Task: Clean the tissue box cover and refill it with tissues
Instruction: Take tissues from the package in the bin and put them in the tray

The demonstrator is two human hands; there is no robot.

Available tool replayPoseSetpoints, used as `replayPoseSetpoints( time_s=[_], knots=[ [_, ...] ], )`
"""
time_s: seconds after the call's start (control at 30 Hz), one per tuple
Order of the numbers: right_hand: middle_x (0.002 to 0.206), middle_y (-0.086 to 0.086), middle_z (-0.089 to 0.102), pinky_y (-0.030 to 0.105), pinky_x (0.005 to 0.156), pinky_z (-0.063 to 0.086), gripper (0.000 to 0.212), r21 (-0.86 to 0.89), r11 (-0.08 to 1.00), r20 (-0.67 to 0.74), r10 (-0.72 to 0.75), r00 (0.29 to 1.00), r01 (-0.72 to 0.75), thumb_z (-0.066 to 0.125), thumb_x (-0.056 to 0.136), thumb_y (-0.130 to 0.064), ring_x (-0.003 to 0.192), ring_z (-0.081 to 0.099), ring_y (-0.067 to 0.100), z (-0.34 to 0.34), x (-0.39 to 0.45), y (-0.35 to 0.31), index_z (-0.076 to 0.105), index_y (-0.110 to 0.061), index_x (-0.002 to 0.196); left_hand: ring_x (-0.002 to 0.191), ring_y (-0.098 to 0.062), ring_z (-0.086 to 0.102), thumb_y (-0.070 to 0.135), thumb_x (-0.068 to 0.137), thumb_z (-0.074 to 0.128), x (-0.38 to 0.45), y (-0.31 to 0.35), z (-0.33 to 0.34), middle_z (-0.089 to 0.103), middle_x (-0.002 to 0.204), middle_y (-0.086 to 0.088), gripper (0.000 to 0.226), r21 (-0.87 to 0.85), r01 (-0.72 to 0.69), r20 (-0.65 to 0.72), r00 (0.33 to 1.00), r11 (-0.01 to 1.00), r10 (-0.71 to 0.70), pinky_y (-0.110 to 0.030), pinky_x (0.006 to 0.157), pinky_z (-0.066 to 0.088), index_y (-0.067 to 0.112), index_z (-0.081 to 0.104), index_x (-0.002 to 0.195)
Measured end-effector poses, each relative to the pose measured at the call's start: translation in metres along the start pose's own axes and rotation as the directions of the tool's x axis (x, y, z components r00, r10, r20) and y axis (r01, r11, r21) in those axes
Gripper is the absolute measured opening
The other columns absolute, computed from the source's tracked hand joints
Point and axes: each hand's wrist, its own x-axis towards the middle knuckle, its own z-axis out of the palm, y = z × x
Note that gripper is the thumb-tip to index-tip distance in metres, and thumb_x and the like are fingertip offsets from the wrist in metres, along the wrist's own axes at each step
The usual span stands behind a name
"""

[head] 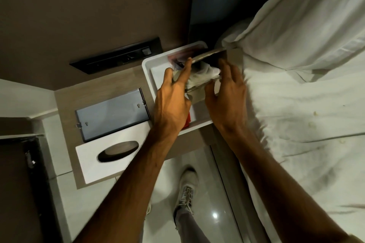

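Tissue box cover (pixel 110 161), white with its oval slot up, rests at the tabletop's (pixel 65 96) near edge beside its detached grey base plate (pixel 112 114), apparently left open for refilling. Left hand (pixel 173 100) and right hand (pixel 227 96), fingers spread, cup a tissue pack (pixel 201 77) over the white tray (pixel 147 69), probably lifting it.

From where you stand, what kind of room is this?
Probably a hotel bedroom: a bed with white linen stands beside a bedside table carrying a white tray, with a black switch panel on the wall.
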Motion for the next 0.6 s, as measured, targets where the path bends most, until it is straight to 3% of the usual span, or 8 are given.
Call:
replayPoseSetpoints(
  time_s=[0.07,0.13,0.27,0.37,0.47,0.53,0.6],
  knots=[
    [0.155,0.013,0.045,0.036,0.114,0.043,0.051,-0.084,0.983,0.080,-0.155,0.985,0.161,0.056,0.098,-0.009,0.142,0.042,0.028,0.004,0.002,-0.001,0.047,-0.007,0.149,0.105,-0.023,0.062,-0.003,0.083,0.067,0.000,-0.002,-0.001,0.043,0.132,-0.006,0.097,0.004,0.005,0.002,1.000,1.000,-0.005,-0.041,0.096,0.058,0.038,0.020,0.156],
    [0.159,0.012,0.040,0.043,0.121,0.035,0.052,-0.156,0.940,0.251,-0.260,0.932,0.304,0.052,0.101,-0.014,0.150,0.032,0.029,0.009,0.013,0.002,0.042,-0.010,0.152,0.103,-0.021,0.060,-0.005,0.081,0.066,-0.001,-0.006,-0.002,0.043,0.130,-0.004,0.098,-0.005,0.004,0.009,1.000,1.000,-0.004,-0.039,0.095,0.058,0.039,0.021,0.156],
    [0.169,0.008,0.020,0.044,0.128,0.004,0.064,-0.287,0.850,0.507,-0.257,0.823,0.442,0.036,0.106,-0.044,0.157,0.009,0.028,0.017,0.043,0.020,0.018,-0.018,0.161,0.104,-0.018,0.059,-0.007,0.082,0.063,-0.002,-0.008,-0.002,0.045,0.129,-0.005,0.093,-0.040,-0.004,-0.025,1.000,0.999,0.003,-0.036,0.095,0.058,0.035,0.026,0.155],
    [0.170,0.008,0.016,0.041,0.126,-0.002,0.074,-0.317,0.790,0.592,-0.268,0.760,0.525,0.025,0.102,-0.062,0.158,0.008,0.027,0.019,0.052,0.029,0.010,-0.021,0.163,0.095,-0.014,0.059,-0.009,0.082,0.061,-0.003,-0.007,-0.001,0.047,0.126,-0.006,0.086,-0.118,-0.009,-0.085,0.996,0.993,-0.001,-0.033,0.086,0.062,0.033,0.035,0.153],
    [0.165,0.008,0.029,0.040,0.126,0.003,0.076,-0.274,0.776,0.587,-0.333,0.738,0.568,0.037,0.098,-0.066,0.156,0.018,0.027,0.010,0.047,0.034,0.027,-0.022,0.159,0.102,-0.015,0.059,-0.001,0.085,0.061,-0.004,-0.009,0.001,0.051,0.127,-0.008,0.075,-0.204,0.006,-0.155,0.987,0.979,-0.038,-0.033,0.094,0.056,0.030,0.041,0.151],
    [0.155,0.009,0.047,0.042,0.125,0.016,0.066,-0.272,0.756,0.562,-0.377,0.736,0.595,0.054,0.096,-0.054,0.150,0.032,0.028,0.001,0.039,0.036,0.044,-0.019,0.152,0.107,-0.012,0.055,0.012,0.092,0.052,-0.005,-0.009,0.004,0.055,0.131,-0.009,0.061,-0.227,0.015,-0.232,0.970,0.974,-0.069,-0.026,0.095,0.048,0.027,0.041,0.151],
    [0.140,0.011,0.061,0.044,0.120,0.031,0.051,-0.270,0.743,0.523,-0.421,0.741,0.612,0.067,0.094,-0.033,0.140,0.045,0.029,-0.008,0.029,0.036,0.058,-0.015,0.141,0.112,-0.004,0.054,0.018,0.093,0.044,-0.007,-0.011,0.010,0.059,0.133,-0.010,0.056,-0.230,0.011,-0.298,0.951,0.973,-0.081,-0.008,0.095,0.041,0.021,0.044,0.149]
  ],
)
